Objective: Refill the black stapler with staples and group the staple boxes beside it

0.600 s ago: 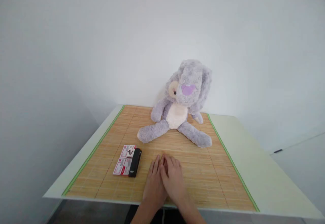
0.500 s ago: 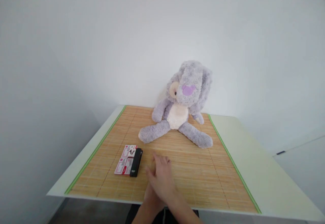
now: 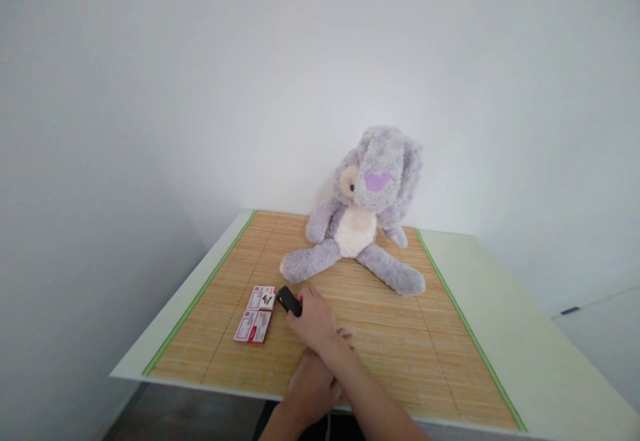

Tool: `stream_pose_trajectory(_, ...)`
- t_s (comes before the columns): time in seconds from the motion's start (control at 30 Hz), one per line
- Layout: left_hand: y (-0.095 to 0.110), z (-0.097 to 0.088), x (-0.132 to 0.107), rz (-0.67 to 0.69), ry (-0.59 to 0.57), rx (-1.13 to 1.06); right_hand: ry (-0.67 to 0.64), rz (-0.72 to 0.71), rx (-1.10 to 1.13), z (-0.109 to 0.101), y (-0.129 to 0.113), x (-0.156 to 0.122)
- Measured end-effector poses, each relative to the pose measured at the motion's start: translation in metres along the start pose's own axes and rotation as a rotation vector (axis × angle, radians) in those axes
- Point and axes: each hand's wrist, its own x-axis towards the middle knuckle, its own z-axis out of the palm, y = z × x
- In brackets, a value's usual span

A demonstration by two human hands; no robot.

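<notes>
Right grip (image 3: 316, 321) on black stapler (image 3: 290, 301), red-white boxes (image 3: 261, 318), lettering (image 3: 245, 326) illegible

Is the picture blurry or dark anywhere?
In the head view, the right hand and black stapler look a little soft; in the head view, small print on the red-and-white boxes is too tiny to read; in the head view, the wall looks brighter mid-picture, greyer at left, and the floor looks dark.
</notes>
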Motion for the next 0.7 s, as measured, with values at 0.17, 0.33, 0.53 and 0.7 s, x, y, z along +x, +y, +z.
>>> stream_pose_trajectory(0.17, 0.020, -0.024, 0.000, -0.166, 0.193, -0.177, -0.011, -0.085, -0.040, -0.047, 0.047, -0.003)
stream_pose_trajectory(0.33, 0.013, -0.021, -0.001, -0.371, 0.392, -0.017, -0.040, -0.095, -0.105, -0.084, 0.089, -0.021)
stream_pose_trajectory(0.53, 0.009, -0.011, 0.006, -0.345, 0.336, 0.202, -0.060, -0.081, -0.147, -0.103, 0.111, -0.035)
stream_pose_trajectory(0.7, 0.007, -0.005, 0.010, -0.294, 0.293, 0.260, -0.060, -0.127, -0.133, -0.104, 0.107, -0.032)
